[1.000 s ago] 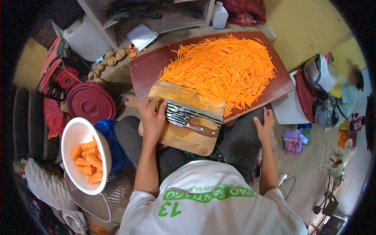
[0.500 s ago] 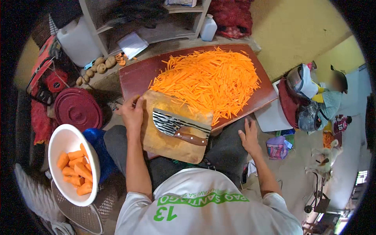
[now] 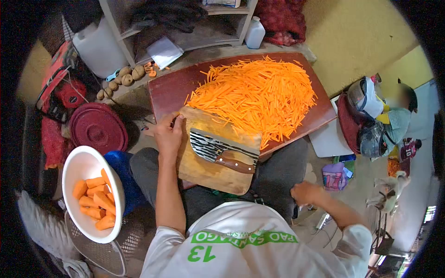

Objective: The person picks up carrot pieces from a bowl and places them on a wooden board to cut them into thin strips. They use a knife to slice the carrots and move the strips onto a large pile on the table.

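Note:
A wooden cutting board [image 3: 204, 178] lies on the near side of the red tabletop, reaching over my lap. My left hand [image 3: 169, 134] grips its upper left edge. On the board rests a cleaver with a brown riveted handle [image 3: 234, 163] and a black-and-white striped blade [image 3: 204, 144]. Behind the board spreads a big heap of carrot strips [image 3: 259, 97]. My right hand [image 3: 306, 192] is beside my right thigh, its fingers curled; whatever they may hold is hidden.
A white basin [image 3: 67, 185] with several peeled carrot pieces [image 3: 103, 199] stands at left. A maroon lid [image 3: 98, 129], potatoes [image 3: 126, 79] and a white jug [image 3: 99, 48] are beyond it. At right are a person [image 3: 397, 124], a purple bag [image 3: 334, 177] and a dog [image 3: 387, 190].
My right hand has moved back from beside the tabletop toward my hip, and its spread fingers have curled. My left hand stays on the board. The whole view has shifted slightly.

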